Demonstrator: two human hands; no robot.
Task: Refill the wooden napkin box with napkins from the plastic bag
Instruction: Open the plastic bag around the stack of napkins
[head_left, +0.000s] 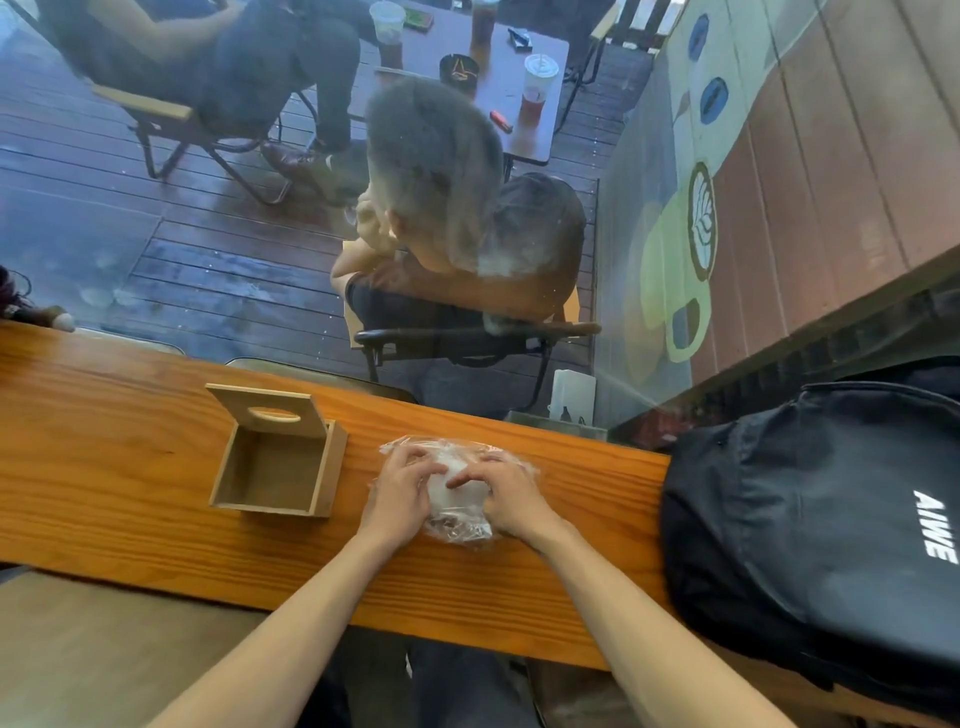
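Both hands are on the bag (457, 488) at centre frame, on the counter (130, 519). The left hand (400, 491) and right hand (506, 496) have fingers curled, pinching the plastic over the napkins (457, 486). My guess at the risk: thin film tears unevenly if pulled hard, and napkins spill onto the counter. Count: one bag, one box (278, 460) left of it, lid up and nothing inside, one backpack (826, 545) far right.
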